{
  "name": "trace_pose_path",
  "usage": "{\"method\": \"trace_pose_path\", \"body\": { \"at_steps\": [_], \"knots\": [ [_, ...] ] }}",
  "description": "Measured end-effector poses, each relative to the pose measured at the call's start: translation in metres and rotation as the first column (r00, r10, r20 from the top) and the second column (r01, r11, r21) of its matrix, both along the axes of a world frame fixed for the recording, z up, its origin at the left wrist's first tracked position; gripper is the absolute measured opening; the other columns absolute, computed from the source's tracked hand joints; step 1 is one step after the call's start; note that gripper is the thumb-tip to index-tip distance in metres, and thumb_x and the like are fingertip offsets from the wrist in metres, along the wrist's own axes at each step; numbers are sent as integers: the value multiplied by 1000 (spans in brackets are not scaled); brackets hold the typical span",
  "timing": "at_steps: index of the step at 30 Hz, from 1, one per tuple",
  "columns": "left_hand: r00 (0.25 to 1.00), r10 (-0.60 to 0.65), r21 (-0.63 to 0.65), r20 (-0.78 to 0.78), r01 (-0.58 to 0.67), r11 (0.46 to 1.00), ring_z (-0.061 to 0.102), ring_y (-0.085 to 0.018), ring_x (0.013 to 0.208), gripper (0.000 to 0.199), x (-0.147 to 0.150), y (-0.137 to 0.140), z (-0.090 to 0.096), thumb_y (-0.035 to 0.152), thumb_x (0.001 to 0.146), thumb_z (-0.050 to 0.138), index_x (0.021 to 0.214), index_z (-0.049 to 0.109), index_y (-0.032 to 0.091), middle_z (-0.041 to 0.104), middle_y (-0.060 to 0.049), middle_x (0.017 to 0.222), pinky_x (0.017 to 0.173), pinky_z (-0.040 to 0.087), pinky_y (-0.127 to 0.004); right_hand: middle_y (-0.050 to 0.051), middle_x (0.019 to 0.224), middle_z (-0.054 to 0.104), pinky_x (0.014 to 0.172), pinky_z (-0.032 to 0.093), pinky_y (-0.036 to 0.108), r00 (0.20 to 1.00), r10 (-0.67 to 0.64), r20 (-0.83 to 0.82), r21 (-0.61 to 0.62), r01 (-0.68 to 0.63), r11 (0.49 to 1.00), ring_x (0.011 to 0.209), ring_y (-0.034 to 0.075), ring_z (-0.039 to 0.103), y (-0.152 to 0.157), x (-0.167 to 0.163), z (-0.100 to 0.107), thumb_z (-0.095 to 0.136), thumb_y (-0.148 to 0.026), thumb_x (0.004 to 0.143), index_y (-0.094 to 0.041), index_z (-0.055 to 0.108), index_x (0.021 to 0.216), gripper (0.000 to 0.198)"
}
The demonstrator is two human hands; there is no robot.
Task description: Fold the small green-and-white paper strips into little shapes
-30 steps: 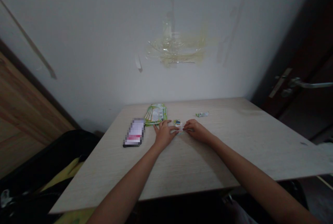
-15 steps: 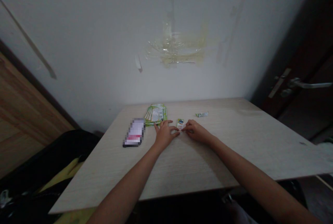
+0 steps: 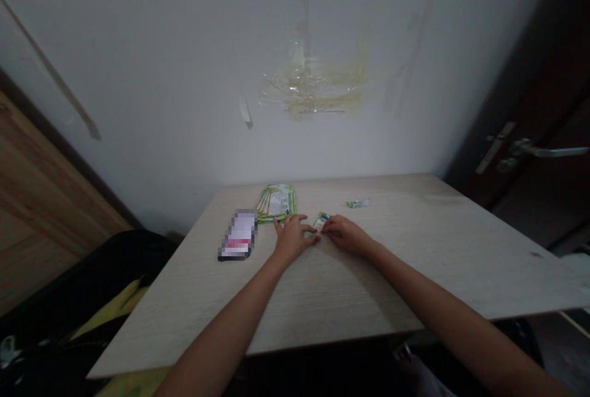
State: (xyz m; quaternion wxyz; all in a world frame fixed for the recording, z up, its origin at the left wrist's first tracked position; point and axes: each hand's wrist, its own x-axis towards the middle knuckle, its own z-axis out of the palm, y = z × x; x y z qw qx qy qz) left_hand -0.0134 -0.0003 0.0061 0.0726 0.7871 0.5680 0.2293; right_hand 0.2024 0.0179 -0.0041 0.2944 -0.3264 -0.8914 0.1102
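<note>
A small green and white printed packet is on the table between my hands, its lower end at my fingertips. My left hand rests on the tabletop, thumb and index finger brought close together at the packet's near edge, the other fingers spread. From the right, my right hand pinches the packet's lower right side with bent fingers and partly covers it. Just beyond my left hand lies a fanned stack of green and white packets.
A phone with a blurred screen lies left of my left hand. A small crumpled wrapper is at the back right. The pale wooden table meets a white wall with tape on it. A dark door stands at right.
The small packet has tilted to the right at its top, and my right hand has shifted slightly left over it. My left hand has hardly moved.
</note>
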Motion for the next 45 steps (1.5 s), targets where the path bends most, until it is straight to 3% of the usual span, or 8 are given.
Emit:
{"method": "trace_pose_path", "body": {
  "at_steps": [10,22,37,45],
  "knots": [
    [998,-38,67,-42,40,997,46,-30,129,15,6,-2,4,45,79,72,90,78,36,61,-1,131,111,-1,-73,8,101,72,90,51,35,999,-36,-22,-69,34,997,96,20,65,3,1,-1,56,-7,84,-22,75,102,30],
    [989,-90,124,-114,104,987,49,-29,127,16,7,-2,3,42,83,67,93,78,34,64,-2,132,114,-10,-70,7,103,73,93,50,35,998,-31,-51,-66,28,997,99,19,65,3,0,-2,58,-6,83,-22,75,102,31],
    [992,-96,56,-80,100,993,48,-29,130,13,2,5,2,37,84,66,89,78,35,62,-1,136,113,-6,-72,6,92,72,84,48,32,995,-104,0,2,104,995,91,20,63,5,-8,-1,70,-23,84,-23,77,92,11],
    [991,-93,-1,-93,94,996,46,-32,132,23,0,3,7,50,78,71,94,77,36,59,-2,139,114,-2,-70,6,91,73,83,49,31,991,-135,0,-39,135,990,90,20,65,4,-8,2,69,-20,83,-22,77,88,9]
  ]
}}
